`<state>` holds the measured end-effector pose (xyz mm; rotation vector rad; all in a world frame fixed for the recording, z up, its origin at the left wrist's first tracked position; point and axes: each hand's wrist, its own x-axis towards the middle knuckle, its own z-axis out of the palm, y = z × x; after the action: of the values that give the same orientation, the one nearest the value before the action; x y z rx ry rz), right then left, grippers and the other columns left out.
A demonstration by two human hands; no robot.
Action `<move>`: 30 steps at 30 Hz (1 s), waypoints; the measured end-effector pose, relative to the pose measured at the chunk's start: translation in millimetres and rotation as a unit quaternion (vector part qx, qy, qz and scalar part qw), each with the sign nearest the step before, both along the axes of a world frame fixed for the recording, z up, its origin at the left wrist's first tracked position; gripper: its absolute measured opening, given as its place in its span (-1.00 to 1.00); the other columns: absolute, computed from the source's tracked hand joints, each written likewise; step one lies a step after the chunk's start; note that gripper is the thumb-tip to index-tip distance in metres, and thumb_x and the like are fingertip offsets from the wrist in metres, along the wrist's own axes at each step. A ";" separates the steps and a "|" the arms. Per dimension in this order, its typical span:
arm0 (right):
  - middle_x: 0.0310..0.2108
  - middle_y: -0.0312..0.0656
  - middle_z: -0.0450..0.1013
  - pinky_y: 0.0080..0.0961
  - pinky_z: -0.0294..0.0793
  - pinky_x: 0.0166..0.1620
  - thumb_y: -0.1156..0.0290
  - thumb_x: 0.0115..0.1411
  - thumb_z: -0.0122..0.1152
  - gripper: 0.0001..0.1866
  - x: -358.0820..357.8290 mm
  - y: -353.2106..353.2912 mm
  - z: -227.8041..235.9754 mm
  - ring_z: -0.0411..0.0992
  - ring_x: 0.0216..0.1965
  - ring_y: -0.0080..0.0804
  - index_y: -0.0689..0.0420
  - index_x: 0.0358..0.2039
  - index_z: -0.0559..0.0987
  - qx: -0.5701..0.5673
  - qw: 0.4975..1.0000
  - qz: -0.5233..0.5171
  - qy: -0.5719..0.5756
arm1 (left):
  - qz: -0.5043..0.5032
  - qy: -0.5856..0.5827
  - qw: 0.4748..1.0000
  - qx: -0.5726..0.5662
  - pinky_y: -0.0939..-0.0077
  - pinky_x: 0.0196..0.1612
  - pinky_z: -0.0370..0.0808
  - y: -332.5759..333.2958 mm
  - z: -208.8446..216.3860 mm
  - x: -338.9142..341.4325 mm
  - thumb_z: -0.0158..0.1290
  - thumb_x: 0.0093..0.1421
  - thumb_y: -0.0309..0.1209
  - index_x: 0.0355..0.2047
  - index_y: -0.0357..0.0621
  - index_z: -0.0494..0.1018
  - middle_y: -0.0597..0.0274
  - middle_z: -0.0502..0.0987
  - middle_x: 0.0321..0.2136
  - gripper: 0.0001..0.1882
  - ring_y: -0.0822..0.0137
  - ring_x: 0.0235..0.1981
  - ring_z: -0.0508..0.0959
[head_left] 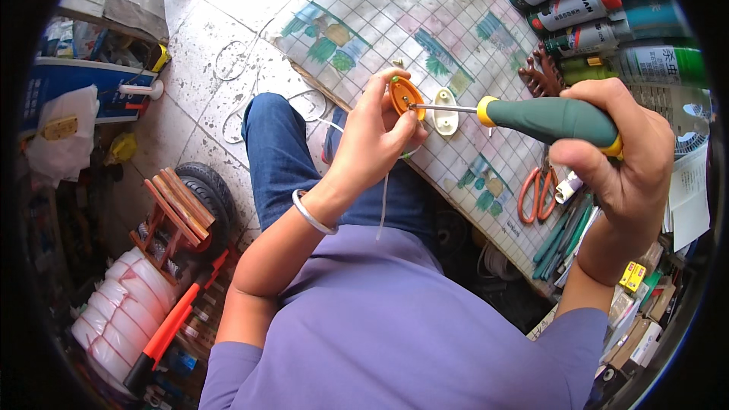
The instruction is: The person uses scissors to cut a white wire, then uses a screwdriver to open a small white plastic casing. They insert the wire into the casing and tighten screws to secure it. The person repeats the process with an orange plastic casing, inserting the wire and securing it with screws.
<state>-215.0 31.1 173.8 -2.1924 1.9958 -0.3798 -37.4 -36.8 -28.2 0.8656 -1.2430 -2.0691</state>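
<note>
My left hand (370, 140) pinches a small orange oval shell (398, 92), hollow side up, with small metal parts inside. It looks like half of an inline cord switch. A thin white cord (384, 201) hangs below those fingers. In my right hand (634, 156) is a screwdriver (550, 120) with a green and yellow handle. Its shaft points left, and the tip meets the metal parts in the orange shell. Just beyond the shaft, a matching white oval shell (446, 112) lies on the table, open side up. A tiny brass-coloured part (398, 63) sits near my left fingertips.
The table (364, 11) has a patterned, gridded cover. Orange-handled pliers (538, 196) and several pens (562, 237) lie near its right edge. Spray cans (566, 11) and a dark carved figure (541, 72) occupy the back right. Loose white cord (231, 61) trails over the floor.
</note>
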 end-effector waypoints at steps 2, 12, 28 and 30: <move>-0.52 -0.13 0.41 -0.62 0.34 -0.44 -0.12 0.07 0.20 -0.42 4.6 3.5 -0.1 0.44 -0.52 -0.39 0.27 -0.38 0.47 0.012 0.999 -0.046 -0.016 | 0.010 0.004 1.000 0.007 0.63 -0.27 0.51 1.4 2.1 -1.9 -0.05 0.21 -0.58 0.10 -0.22 0.17 0.18 0.50 -0.30 -0.56 0.47 -0.38 0.56; -0.30 0.04 0.46 -0.46 0.42 -0.21 0.31 0.04 0.26 -0.62 3.3 2.0 4.0 0.48 -0.28 -0.18 0.30 -0.19 0.50 0.001 0.993 0.116 -0.029 | 0.006 -0.007 1.000 -0.015 0.63 -0.28 0.50 -0.6 3.7 -0.7 -0.05 0.22 -0.57 0.11 -0.22 0.16 0.18 0.50 -0.31 -0.56 0.48 -0.39 0.55; -0.30 -0.18 0.40 -0.51 0.33 -0.07 0.48 0.09 0.26 -0.75 -16.3 71.8 -155.3 0.39 -0.25 -0.44 0.16 -0.32 0.34 -0.142 0.873 -0.379 -0.273 | 0.038 0.109 0.993 0.018 0.62 -0.35 0.53 -15.2 16.2 13.2 0.01 0.18 -0.52 0.11 -0.24 0.16 -0.10 0.54 -0.25 -0.51 0.46 -0.48 0.52; -0.28 -0.14 0.43 -0.45 0.37 -0.11 0.52 0.04 0.27 -0.74 -4.6 68.7 -157.0 0.41 -0.23 -0.31 0.16 -0.34 0.34 -0.100 0.885 -0.423 -0.167 | 0.045 0.123 0.991 0.023 0.58 -0.32 0.53 -16.4 23.9 13.5 0.02 0.18 -0.51 0.12 -0.24 0.15 -0.11 0.54 -0.25 -0.50 0.45 -0.47 0.52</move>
<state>-219.6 99.7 16.8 -1.0716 2.6564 -1.0132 -23.9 -53.2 -4.3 0.6515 -1.0105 -2.0667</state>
